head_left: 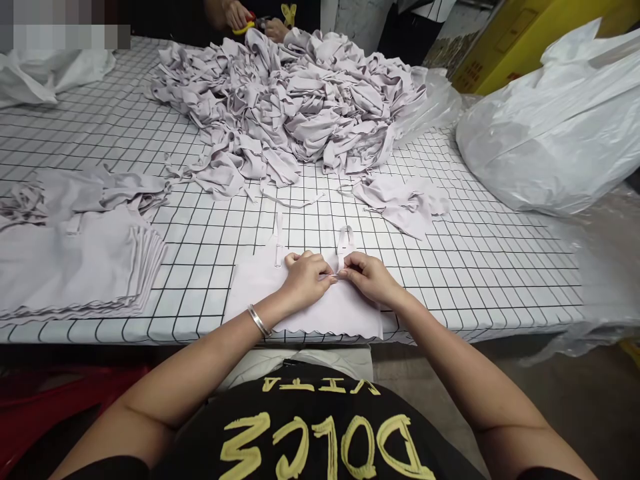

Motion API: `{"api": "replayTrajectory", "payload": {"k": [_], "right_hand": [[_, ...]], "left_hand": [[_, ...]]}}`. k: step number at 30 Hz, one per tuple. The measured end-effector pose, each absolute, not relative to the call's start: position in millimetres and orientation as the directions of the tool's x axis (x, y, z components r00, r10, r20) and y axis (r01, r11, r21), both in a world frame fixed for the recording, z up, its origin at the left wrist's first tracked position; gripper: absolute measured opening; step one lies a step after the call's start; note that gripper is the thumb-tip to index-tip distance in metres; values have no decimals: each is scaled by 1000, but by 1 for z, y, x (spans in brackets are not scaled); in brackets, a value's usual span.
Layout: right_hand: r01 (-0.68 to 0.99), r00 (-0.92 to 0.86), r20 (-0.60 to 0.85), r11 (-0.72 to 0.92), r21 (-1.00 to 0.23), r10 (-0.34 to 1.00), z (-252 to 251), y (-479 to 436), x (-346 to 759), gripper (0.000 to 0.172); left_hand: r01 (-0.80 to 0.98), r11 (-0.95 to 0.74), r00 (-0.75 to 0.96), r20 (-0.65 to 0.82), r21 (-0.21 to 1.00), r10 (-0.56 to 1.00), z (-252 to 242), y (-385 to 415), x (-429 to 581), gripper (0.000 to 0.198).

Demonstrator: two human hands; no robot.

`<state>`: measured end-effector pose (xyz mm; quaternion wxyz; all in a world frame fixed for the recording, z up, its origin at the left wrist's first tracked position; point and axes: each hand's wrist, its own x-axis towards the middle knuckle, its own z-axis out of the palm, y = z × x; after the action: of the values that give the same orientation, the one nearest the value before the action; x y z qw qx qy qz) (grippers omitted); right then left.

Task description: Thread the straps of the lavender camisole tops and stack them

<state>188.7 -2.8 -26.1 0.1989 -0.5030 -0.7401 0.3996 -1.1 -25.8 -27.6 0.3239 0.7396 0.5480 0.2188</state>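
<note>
A pale lilac camisole (257, 290) with narrow straps lies flat at the table's front edge, its wavy hem toward me. My left hand (307, 277) rests over the middle of its upper part, finger and thumb pinched at the top edge. From the right, my right hand (369, 275) pinches the same edge beside the base of the right strap (345, 243). The fingertips of both hands almost meet, with a small fold or thin strip between them. The left strap (279, 233) lies loose, pointing away from me.
Matching garments form a large heap (300, 100) at the back, and a neat stack (75, 267) lies left. One loose garment (403, 200) sits right of centre. A filled white plastic bag (545, 127) stands at right. Across the table, a person's hands (237, 15) hold yellow-and-red-handled scissors (245, 28).
</note>
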Motion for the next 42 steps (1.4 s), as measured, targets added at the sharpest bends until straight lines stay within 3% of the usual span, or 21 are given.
{"api": "replayTrajectory", "payload": {"k": [32, 38, 42], "right_hand": [[591, -419, -36, 243, -769, 907, -30, -10, 184, 14], [542, -410, 28, 268, -797, 912, -36, -12, 177, 15], [455, -394, -24, 173, -874, 919, -31, -14, 174, 16]], "left_hand": [[673, -192, 296, -21, 714, 955, -30, -26, 2, 17], [685, -219, 323, -20, 695, 946, -33, -26, 2, 21], [690, -218, 325, -26, 690, 945, -34, -25, 1, 22]]}}
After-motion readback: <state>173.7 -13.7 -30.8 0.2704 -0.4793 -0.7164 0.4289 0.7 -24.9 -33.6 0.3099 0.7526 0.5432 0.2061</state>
